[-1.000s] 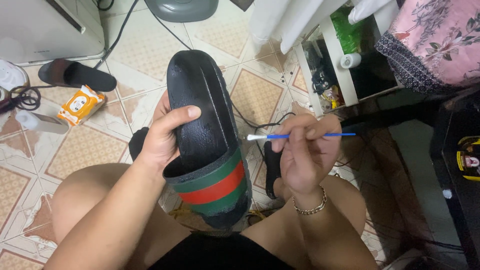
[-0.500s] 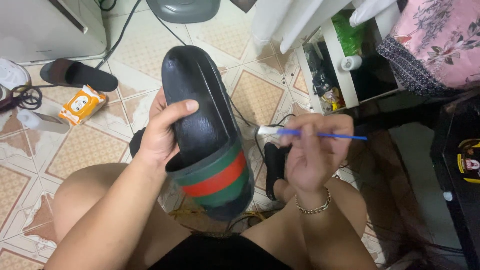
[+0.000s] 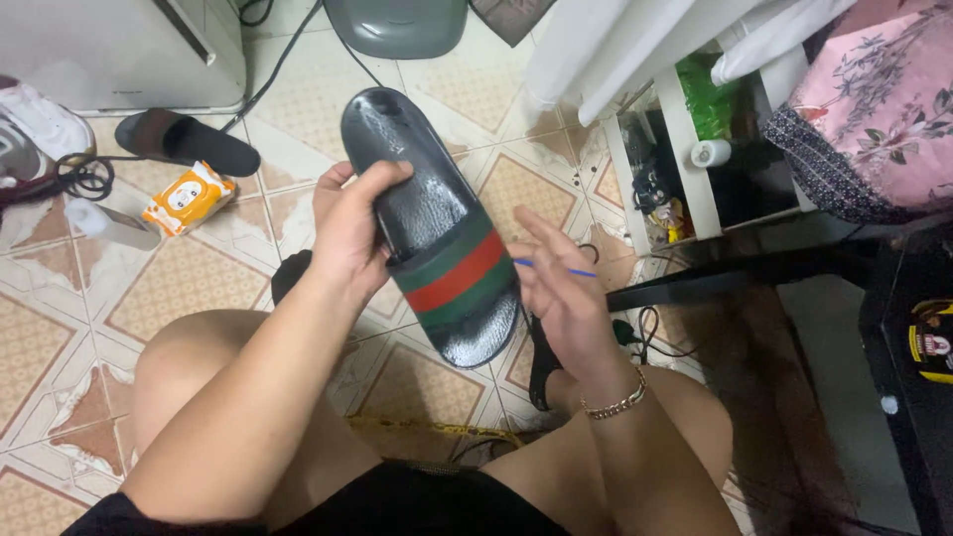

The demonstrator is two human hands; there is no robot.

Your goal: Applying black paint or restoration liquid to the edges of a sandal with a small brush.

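Left hand (image 3: 347,233): clamped on the black slide sandal (image 3: 427,223), thumb over the footbed, fingers behind the sole; it holds the sandal up over the knees, toe end far, heel end near.
Sandal: glossy black, with a green-red-green band (image 3: 459,278) across the strap; it sits centre of view, above the tiled floor (image 3: 199,288).
Right hand (image 3: 561,298): just right of the band, fingers spread fairly wide, a thin blue-handled swab stick (image 3: 556,268) pinched between them; its tip is hidden behind the fingers, and I cannot tell whether it touches the strap.
Wrist: a gold chain bracelet (image 3: 615,405).
Doing the step well: in my judgement the left grip should stay firm and tilted toward the eyes, and the right fingers should close to a pencil-like pinch so the tip works the strap edge with light strokes.
Far left: a second dark sandal (image 3: 189,141), an orange wipes pack (image 3: 189,197).
Right: a white shelf unit (image 3: 685,149).
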